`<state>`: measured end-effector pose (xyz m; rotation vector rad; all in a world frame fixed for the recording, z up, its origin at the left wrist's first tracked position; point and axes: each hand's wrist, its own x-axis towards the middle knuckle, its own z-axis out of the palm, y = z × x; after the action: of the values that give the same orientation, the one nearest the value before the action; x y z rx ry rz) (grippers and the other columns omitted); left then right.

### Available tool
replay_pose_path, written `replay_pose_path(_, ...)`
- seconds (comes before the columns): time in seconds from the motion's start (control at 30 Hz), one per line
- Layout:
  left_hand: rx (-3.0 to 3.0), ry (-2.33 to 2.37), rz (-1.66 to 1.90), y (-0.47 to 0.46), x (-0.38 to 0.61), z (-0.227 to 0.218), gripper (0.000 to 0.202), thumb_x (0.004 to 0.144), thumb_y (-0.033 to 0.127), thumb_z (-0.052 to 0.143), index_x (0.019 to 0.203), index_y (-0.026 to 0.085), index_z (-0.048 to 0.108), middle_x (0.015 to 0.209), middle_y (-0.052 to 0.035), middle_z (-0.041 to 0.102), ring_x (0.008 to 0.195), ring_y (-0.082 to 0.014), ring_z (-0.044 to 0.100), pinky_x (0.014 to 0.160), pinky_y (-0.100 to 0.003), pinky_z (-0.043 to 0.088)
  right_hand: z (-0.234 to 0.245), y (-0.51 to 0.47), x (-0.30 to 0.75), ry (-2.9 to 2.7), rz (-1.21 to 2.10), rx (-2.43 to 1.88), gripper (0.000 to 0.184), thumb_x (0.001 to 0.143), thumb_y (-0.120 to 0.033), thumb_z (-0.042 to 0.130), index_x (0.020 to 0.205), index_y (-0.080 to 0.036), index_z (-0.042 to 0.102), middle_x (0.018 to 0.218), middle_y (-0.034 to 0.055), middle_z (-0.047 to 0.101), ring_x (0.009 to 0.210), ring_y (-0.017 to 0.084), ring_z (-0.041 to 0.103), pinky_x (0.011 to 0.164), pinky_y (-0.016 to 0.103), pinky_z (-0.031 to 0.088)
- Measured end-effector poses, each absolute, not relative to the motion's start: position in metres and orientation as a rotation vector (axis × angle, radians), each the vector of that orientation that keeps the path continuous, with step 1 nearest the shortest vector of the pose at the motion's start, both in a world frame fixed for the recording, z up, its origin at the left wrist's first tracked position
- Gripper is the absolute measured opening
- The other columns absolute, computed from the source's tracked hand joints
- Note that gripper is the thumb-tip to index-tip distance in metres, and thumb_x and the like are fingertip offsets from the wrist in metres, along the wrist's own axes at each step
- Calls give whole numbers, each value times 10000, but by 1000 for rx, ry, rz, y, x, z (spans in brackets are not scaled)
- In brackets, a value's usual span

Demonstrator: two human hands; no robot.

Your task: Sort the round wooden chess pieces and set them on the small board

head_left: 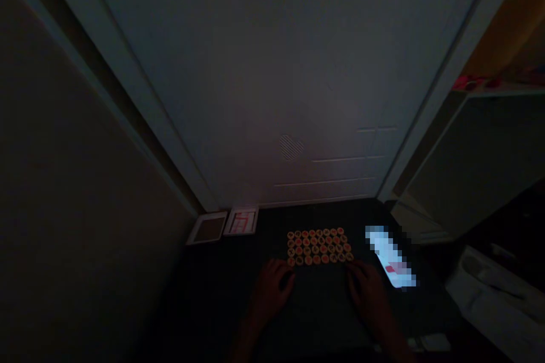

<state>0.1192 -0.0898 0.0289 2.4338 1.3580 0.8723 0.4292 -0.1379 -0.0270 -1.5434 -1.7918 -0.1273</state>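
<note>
Several round wooden-looking discs (319, 247) with red and dark marks, like Chinese chess pieces, lie in tight rows on the dark tabletop (323, 312). At the block's lower left corner is my left hand (272, 285), its fingers curved and the thumb apart, nothing visible in it. My right hand (365, 285) rests by the lower right corner, loosely bent, the thumb side towards the discs. Dim light hides whether the fingertips touch the nearest discs. To the right of my right hand lies a lit phone-like screen (392, 258), its picture blurred into blocks.
Two shallow box parts, one with a brown inside (210, 231) and one with red marks (242, 221), sit at the back left. A pale panel with a heart relief (292, 147) rises behind the table. White items (494, 289) lie at the right.
</note>
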Motion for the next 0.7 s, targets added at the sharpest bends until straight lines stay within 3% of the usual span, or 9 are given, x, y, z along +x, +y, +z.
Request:
replay_pose_path(0.27,2473,1356,868,-90,119,28,146,936,228,591,1033,264,694,1059,-57,699,1012,-249,666,915,-445,551,-19,-140,423,-1922,-127,-1577,401,995,-295,470,1384,-261,565,1374,122,588,1244,303,575,993,489,510)
replay_pose_path(0.57,2291,1445,1128,-79,112,10,143,959,274,558,1014,236,684,1023,-67,695,980,-236,672,879,-402,566,-20,-140,421,-1875,-109,-1588,413,987,-307,500,1395,-287,560,1362,96,618,1231,289,600,999,468,506)
replay_pose_path(0.7,2154,1691,1336,-59,102,13,209,960,314,546,1106,203,647,1076,-101,675,1047,-276,638,939,-472,535,-19,-141,422,-1878,-82,-1597,403,983,-290,510,1381,-273,571,1365,101,615,1246,294,587,1012,482,497)
